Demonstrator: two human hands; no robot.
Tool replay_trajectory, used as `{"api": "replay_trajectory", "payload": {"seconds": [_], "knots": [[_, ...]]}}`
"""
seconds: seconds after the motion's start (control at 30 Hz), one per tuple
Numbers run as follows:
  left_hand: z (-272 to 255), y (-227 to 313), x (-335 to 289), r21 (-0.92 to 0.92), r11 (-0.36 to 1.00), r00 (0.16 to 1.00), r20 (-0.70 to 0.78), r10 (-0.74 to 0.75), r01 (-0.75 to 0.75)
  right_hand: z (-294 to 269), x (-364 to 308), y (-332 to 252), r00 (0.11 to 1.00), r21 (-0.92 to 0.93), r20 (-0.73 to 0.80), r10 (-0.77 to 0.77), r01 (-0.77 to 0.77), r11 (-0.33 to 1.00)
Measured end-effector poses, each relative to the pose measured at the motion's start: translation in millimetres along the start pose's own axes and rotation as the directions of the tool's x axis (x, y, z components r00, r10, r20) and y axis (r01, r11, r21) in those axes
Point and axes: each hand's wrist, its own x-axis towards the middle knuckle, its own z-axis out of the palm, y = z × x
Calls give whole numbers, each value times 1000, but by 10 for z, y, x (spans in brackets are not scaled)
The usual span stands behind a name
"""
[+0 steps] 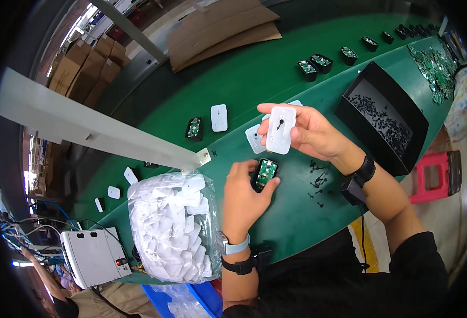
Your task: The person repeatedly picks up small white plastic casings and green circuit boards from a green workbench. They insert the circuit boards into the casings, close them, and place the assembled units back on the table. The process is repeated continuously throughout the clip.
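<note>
My left hand (244, 199) is closed around a small black housing (256, 183) that rests on the green table. Inside the housing lies a green circuit board (267, 172), facing up. Above and to the right, my right hand (321, 135) pinches a white plastic cover (281, 143) between thumb and fingers. A small black keyhole-shaped part (280, 124) sits at the middle of that cover. Another white cover (254, 139) lies partly behind the right hand. Loose little black parts (318, 180) are scattered on the table below my right hand.
A clear bag (172, 233) full of white covers stands left. At right is a black bin (387, 119) of small black parts, with piled circuit boards (435, 69) beyond. Housings (321, 63) line the far green belt. A metal post (111, 130) slants across the left.
</note>
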Motion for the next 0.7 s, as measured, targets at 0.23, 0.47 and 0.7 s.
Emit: {"api": "replay_trajectory", "payload": {"seconds": [0.23,0.47,0.7], "knots": [[176,-12,-38,17,1000,997,78,2,-3,47,15,-20,1000,32,-2,5,-5,999],[-3,71,52,-822,467,943,246,-226,326,79,-17,-74,996,93,92,-14,5,996],[-59,-19,48,-950,-272,986,167,-28,153,145,-8,-5,999,-103,-17,-31,29,994]]}}
